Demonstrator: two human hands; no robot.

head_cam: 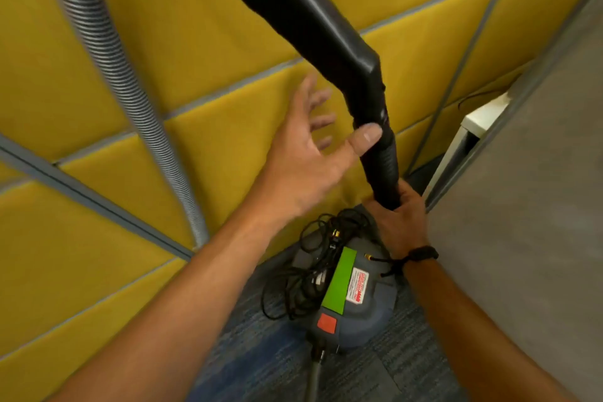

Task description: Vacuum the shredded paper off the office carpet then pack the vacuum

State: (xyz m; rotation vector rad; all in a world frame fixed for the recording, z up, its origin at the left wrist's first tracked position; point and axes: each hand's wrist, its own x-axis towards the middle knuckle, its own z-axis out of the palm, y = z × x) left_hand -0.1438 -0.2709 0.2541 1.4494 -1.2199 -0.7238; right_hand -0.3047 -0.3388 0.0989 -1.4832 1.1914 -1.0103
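floor is blue-grey striped low-pile carpet [261,352], visible only in a narrow wedge at a corner. on the left and behind: padded yellow fabric wall panels [98,101], rectangular, soft-looking, split by grey metal frame strips [81,196]. on the right: a flat grey felt-like partition [522,206], with a white edge of some unit [483,121] showing in the gap past it; cannot tell what it is. round grey plastic vacuum canister [355,310] sits on the carpet right in that corner, domed top with a green rectangular label, a white-and-red sticker and a small red square patch. loose bundle of thin black power cord [303,274] is piled on its top and left side, tangled loops. rigid black plastic wand with a bent elbow [326,26], glossy, runs from the top of the frame down-right to the bend, then its long axis drops near vertical toward the canister; the lower section is ribbed. right hand [398,219], black band on the wrist, grip closed round the wand's lower end just above the canister. left hand [306,153] grip is wide open, fingers spread and blurred, only the thumb tip resting against the wand just under the elbow, holding nothing. ribbed grey flexible hose [111,68] hangs in a long curve on the left, from the top edge down to the panel frame, well apart from both hands.
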